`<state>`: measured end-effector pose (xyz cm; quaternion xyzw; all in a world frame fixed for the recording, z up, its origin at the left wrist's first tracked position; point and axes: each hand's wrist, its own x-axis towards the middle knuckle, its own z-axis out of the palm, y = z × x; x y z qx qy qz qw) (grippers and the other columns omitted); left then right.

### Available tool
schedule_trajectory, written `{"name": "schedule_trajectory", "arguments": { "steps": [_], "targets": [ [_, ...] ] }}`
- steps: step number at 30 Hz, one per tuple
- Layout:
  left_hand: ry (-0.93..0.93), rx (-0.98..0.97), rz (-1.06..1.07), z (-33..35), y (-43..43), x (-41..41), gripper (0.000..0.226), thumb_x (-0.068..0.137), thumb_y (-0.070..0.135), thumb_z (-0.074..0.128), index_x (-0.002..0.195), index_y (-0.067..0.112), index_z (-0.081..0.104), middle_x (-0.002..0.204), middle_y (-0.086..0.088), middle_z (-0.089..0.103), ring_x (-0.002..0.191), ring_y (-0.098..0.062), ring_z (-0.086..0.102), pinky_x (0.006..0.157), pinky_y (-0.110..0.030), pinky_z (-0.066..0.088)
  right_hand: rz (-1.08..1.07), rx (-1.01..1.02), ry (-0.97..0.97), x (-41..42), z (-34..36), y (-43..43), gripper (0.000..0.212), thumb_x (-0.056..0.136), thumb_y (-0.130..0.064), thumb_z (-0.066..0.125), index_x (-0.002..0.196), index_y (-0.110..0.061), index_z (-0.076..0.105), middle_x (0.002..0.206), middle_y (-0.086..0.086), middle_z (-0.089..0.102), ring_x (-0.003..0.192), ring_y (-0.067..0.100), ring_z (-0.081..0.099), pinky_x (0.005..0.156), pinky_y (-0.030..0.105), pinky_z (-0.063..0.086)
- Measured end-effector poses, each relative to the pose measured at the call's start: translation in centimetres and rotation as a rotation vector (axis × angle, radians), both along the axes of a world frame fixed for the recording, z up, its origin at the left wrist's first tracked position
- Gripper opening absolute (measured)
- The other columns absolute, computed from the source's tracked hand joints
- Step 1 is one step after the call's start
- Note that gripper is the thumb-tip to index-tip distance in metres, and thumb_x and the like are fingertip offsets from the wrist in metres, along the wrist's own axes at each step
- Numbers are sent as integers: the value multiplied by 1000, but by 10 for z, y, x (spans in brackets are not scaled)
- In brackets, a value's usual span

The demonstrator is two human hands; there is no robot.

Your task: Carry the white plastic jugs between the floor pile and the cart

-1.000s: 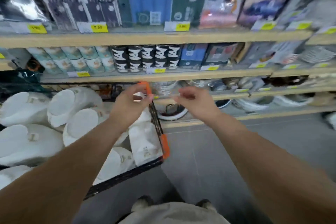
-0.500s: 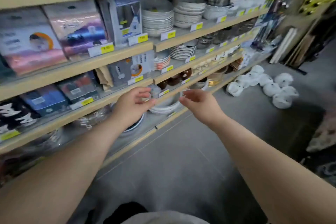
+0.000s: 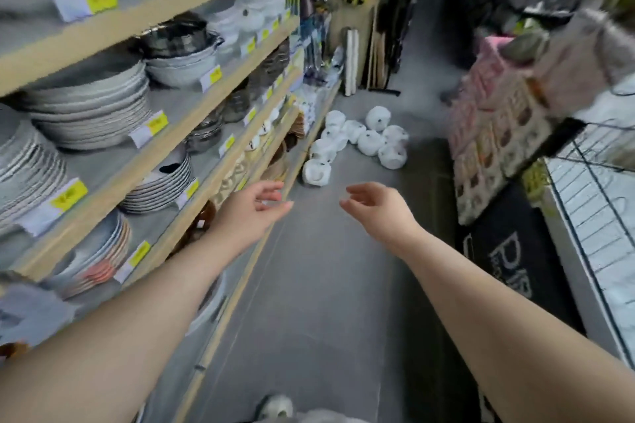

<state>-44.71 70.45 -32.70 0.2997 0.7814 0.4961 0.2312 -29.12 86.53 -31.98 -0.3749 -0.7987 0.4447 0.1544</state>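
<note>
From the head camera I see both bare arms stretched forward over the grey shop floor [image 3: 323, 285], and neither hand has hold of anything. My left hand [image 3: 252, 213] hangs at about ten o'clock from centre, its fingers [image 3: 271, 188] loosely spread and relaxed, just beside the front edge of the low pale wooden shelf [image 3: 240, 161] without plainly touching it. My right hand [image 3: 378, 206] floats at about two o'clock from centre, well apart from the left, its fingers [image 3: 354, 189] loosely curled over bare floor. Nearest the left hand, at nine o'clock, sit a stack of white rimmed plates [image 3: 161, 187] and, lower down, a stack of plates with pinkish edges [image 3: 103, 259]. Yellow price labels [image 3: 67, 197] line the shelf fronts. Ahead at twelve o'clock a cluster of white rounded wrapped bundles [image 3: 360, 141] lies on the floor, near the shelf foot. At three o'clock stands a white wire-grid rack [image 3: 598, 216] beside a dark mat with white lettering [image 3: 512, 251]. At six o'clock, a pale shoe tip [image 3: 275, 407] shows.
</note>
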Motion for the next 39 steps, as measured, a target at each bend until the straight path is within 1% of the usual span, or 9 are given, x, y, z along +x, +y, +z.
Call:
{"name": "schedule_trajectory", "arguments": {
  "steps": [4,7,10,15,20,25,30,35,39],
  "targets": [
    [3,7,-122,8,84,-41,37,86,15,72,122,11,63,105,-3,64,90,-15,60,75,-11,46,-135,-16,12,-22,0,61,36,87,-35,69,117,-17,65,108,2,68,95,16,65,80,34,55],
    [15,-8,-191,4,142,-62,34,86,17,72,119,15,64,104,0,65,89,-13,60,75,-10,45,-197,-35,12,-34,-7,109,34,87,-33,69,116,-16,66,107,5,69,96,17,65,82,35,55],
    [22,-16,-231,-7,200,-81,32,85,19,73,116,19,64,106,0,65,83,-8,61,74,-7,45,-233,-37,21,-47,-19,165,32,87,-33,70,115,-17,66,105,3,68,90,12,64,69,21,49],
    [10,-39,-203,-24,304,-112,32,85,22,73,116,25,63,108,3,66,93,-14,64,90,-30,50,-217,-67,21,-81,-35,275,32,86,-33,71,114,-18,66,107,2,68,90,10,64,74,20,47],
    [-28,-38,-119,-32,400,-140,28,86,22,72,111,30,62,106,7,66,86,-3,62,71,-13,46,-132,-88,-42,-120,-32,387,35,87,-35,69,118,-20,64,112,0,67,94,9,64,71,18,51],
    [-50,-66,-74,-39,478,-179,27,86,23,73,109,31,61,103,8,66,85,-6,63,72,-12,45,-93,-88,-80,-173,-33,479,37,87,-32,69,119,-15,64,113,4,67,101,15,64,94,34,51],
    [-71,-96,-53,-62,557,-246,30,85,22,74,109,33,59,104,9,65,91,-14,64,76,-17,49,-45,-111,-98,-245,-53,561,34,88,-31,68,118,-17,63,112,2,65,99,13,62,85,30,52],
    [-84,-129,-55,-76,639,-331,32,83,24,75,110,33,60,107,10,65,92,-13,66,78,-21,51,-35,-151,-138,-327,-71,643,35,87,-34,68,119,-20,62,108,-2,64,91,10,61,65,18,48],
    [-75,-168,-60,-82,699,-390,32,83,23,74,112,31,61,110,5,66,95,-14,64,79,-25,52,-32,-198,-151,-383,-82,699,38,86,-36,68,120,-20,62,110,-4,64,95,10,62,71,21,49]
  ]
}}
